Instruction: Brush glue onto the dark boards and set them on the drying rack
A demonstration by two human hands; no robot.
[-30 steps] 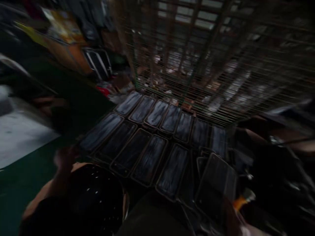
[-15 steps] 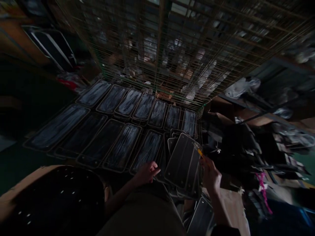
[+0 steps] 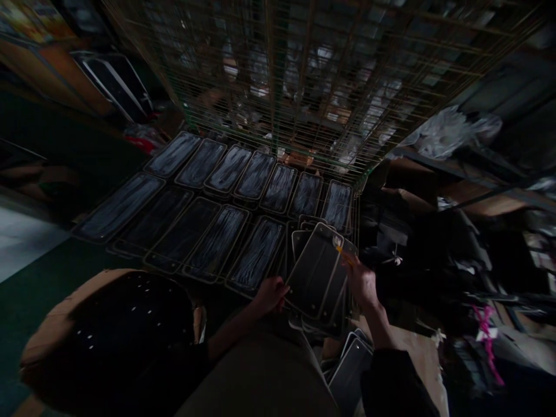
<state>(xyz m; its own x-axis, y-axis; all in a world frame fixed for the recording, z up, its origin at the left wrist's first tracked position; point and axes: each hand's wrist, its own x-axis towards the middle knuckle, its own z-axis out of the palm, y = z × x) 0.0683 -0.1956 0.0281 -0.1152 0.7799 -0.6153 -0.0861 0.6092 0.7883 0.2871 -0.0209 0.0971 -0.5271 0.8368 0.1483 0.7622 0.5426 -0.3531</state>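
Observation:
My right hand (image 3: 362, 284) grips a small brush (image 3: 339, 249) by its orange-yellow handle. Its pale tip is at the upper right part of a dark rounded panel (image 3: 310, 278), which lies tilted on a stack of similar panels. My left hand (image 3: 271, 294) is closed at that panel's lower left corner, fingers pinched on its edge. Left of the stack, two rows of dark panels lie side by side; many, such as this streaked panel (image 3: 256, 252), carry whitish smears, while a plainer panel (image 3: 182, 234) looks mostly dark.
A tall wire mesh cage (image 3: 278, 87) rises behind the panels. Close on my left stands a brown carton (image 3: 56, 330) with something black and shiny on it. More panels (image 3: 351, 365) lean low by my right forearm. Shelving and clear plastic bags (image 3: 447, 133) fill the right.
My left hand has moved right and closed on the top panel's corner. That panel has shifted slightly left on the stack, and the brush tip has moved onto its upper part.

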